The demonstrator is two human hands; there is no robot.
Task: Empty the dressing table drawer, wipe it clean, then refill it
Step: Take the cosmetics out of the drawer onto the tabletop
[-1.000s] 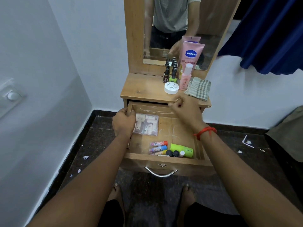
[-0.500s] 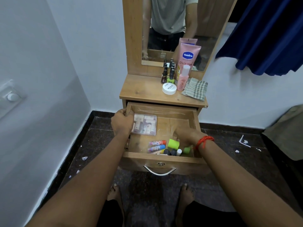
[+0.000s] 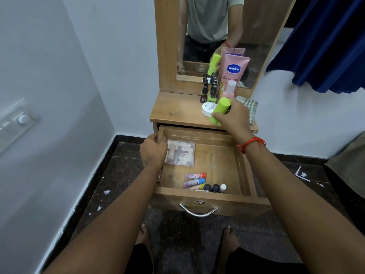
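Near the middle of the frame the drawer [image 3: 207, 196] stands pulled out from the wooden dressing table [image 3: 177, 112]. The left hand [image 3: 153, 152] is curled closed over the drawer's left wall near its back corner, fingers wrapped over the rim. Above and to the right, the right hand [image 3: 233, 119] is closed around a lime-green tube [image 3: 220, 109], holding it tilted over the front right part of the tabletop; whether its base touches the wood cannot be told. Just behind the tube sit a white round jar [image 3: 207, 109], a cluster of nail polish bottles [image 3: 209, 91], a small pink bottle [image 3: 230, 89] and a tall pink Vaseline tube [image 3: 234, 70] leaning at the mirror [image 3: 197, 26]. A checked cloth [image 3: 250, 105] lies at the table's right edge. Inside the drawer, a clear packet of small items [image 3: 181, 153] lies at the back left, beside the left hand, and several small sticks and caps [image 3: 203, 183] lie against the front wall. A red thread [image 3: 250, 144] circles the right wrist.
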